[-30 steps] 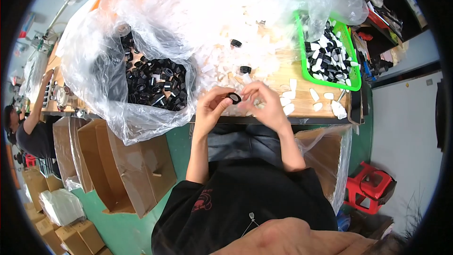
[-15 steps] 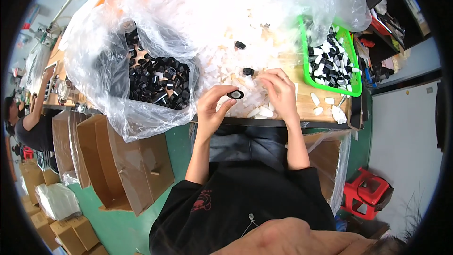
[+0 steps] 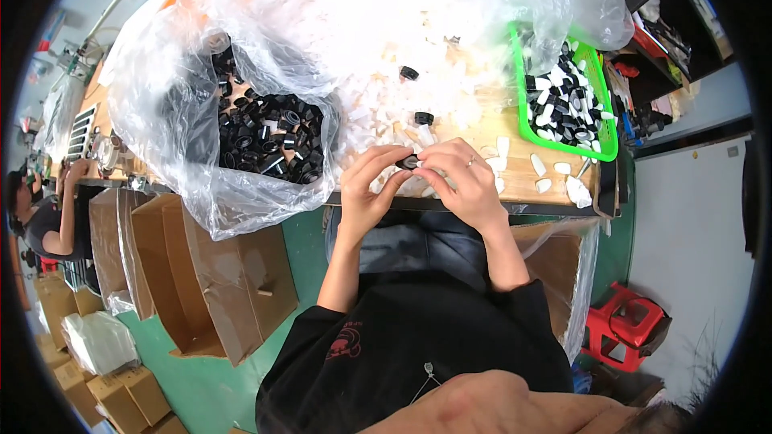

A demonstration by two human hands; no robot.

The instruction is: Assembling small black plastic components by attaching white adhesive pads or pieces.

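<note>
My left hand (image 3: 367, 191) pinches a small round black cap (image 3: 408, 162) above the front edge of the table. From the other side my right hand (image 3: 469, 186) meets it, thumb and fingers closed on a small white piece (image 3: 419, 164) against the cap; the fingers hide most of that piece. Under and beyond both hands spreads a heap of translucent white pieces (image 3: 378, 133). Two more black caps lie on the heap: a nearer cap (image 3: 423, 118) and a farther cap (image 3: 408, 73).
On the left, a clear plastic bag (image 3: 193, 185) holds many black caps. A green basket (image 3: 524, 124) of black and white parts stands on the right, with loose white pieces (image 3: 543, 186) before it. Cardboard boxes (image 3: 241, 289) and a red stool (image 3: 623, 329) are below; a co-worker (image 3: 60, 221) is far left.
My right hand has moved left from the heap to the cap in my left hand, and the hands now meet. At the far left, the co-worker's arm and head have shifted.
</note>
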